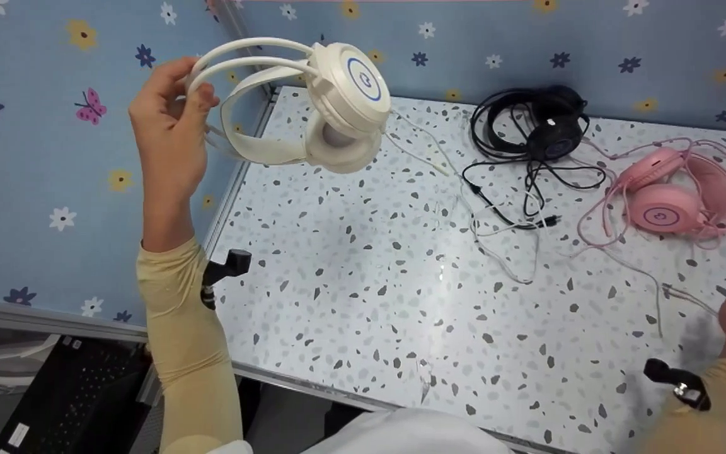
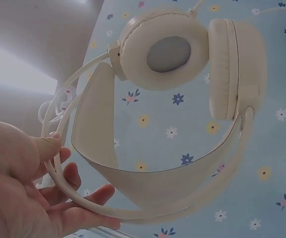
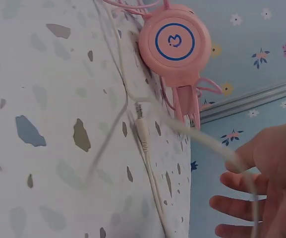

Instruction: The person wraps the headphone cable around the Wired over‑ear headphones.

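Gripping white headphones (image 1: 343, 88) (by headband (image 1: 256, 61))

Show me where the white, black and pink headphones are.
White headphones (image 1: 353, 88): head view, on the upper ear cup.
Black headphones (image 1: 551, 135): head view, on the nearer ear cup.
Pink headphones (image 3: 175, 42): right wrist view, on the round ear cup.

Head: high, faces forward-down over speckled white table (image 1: 369, 302). Left wrist: close on white plastic headphones (image 2: 165, 54). Right wrist: low, shares pink plastic headphones (image 3: 175, 42) with head.
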### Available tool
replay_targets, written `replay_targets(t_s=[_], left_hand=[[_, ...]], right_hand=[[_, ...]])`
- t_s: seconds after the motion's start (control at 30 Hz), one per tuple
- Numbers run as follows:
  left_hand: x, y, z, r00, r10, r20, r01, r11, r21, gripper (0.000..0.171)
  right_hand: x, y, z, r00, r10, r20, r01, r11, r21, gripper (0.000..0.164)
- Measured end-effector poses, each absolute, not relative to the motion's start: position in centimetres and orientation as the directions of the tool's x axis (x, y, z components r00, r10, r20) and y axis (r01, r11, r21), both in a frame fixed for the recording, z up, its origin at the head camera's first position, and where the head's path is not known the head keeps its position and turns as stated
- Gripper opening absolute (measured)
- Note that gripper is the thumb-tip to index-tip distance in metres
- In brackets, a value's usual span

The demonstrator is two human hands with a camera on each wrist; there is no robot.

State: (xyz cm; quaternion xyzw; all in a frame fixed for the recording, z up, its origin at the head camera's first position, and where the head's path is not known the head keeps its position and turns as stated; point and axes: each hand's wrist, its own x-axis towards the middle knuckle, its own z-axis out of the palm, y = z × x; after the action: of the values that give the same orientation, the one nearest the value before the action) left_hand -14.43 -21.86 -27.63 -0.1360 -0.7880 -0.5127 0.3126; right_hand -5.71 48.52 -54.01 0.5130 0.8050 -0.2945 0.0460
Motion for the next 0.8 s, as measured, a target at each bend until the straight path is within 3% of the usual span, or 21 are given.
replay_targets(t_s=[0.17,0.33,0.4,0.47,0.57,0.63,0.7,0.8], left_hand=[[-14.2,-20.9,-28.4,-0.782,-0.044,0.622,0.565,0.369,0.738,0.023],[-14.2,-19.5,-29.4,-0.821,-0.032,0.57,0.531,0.321,0.784,0.024],[-14.4,-18.9,-30.3,-0.825,-0.04,0.564,0.51,0.377,0.773,0.023],[-14.6,-18.3,-31.5,-0.802,-0.054,0.595,0.485,0.523,0.701,0.021],[-14.8,-17.4,-33.6,-0.729,-0.071,0.681,0.411,0.749,0.519,0.023],[-14.8,-16.7,-34.6,-0.699,-0.072,0.711,0.363,0.821,0.44,0.027],[-14.8,-16.1,-35.5,-0.721,-0.069,0.689,0.353,0.82,0.451,0.028],[-14.7,-15.9,-36.7,-0.828,-0.05,0.558,0.344,0.741,0.577,0.031]], right_hand=[[-6.0,45.7,-53.2,-0.627,0.674,-0.39,0.776,0.496,-0.39,0.059],[-7.1,41.4,-51.8,-0.814,0.502,-0.292,0.579,0.666,-0.47,0.062],[-7.6,39.5,-51.1,-0.9,0.377,-0.219,0.433,0.715,-0.549,0.059],[-8.0,37.5,-50.4,-0.958,0.243,-0.151,0.283,0.731,-0.62,0.054],[-8.6,34.8,-50.0,-0.991,0.114,-0.063,0.126,0.729,-0.673,0.046],[-8.9,33.2,-49.9,-0.997,0.073,-0.029,0.073,0.724,-0.686,0.042],[-9.1,32.2,-50.0,-0.998,0.056,0.004,0.038,0.728,-0.684,0.038],[-9.1,31.4,-50.5,-0.998,0.033,0.048,-0.009,0.733,-0.68,0.034]])
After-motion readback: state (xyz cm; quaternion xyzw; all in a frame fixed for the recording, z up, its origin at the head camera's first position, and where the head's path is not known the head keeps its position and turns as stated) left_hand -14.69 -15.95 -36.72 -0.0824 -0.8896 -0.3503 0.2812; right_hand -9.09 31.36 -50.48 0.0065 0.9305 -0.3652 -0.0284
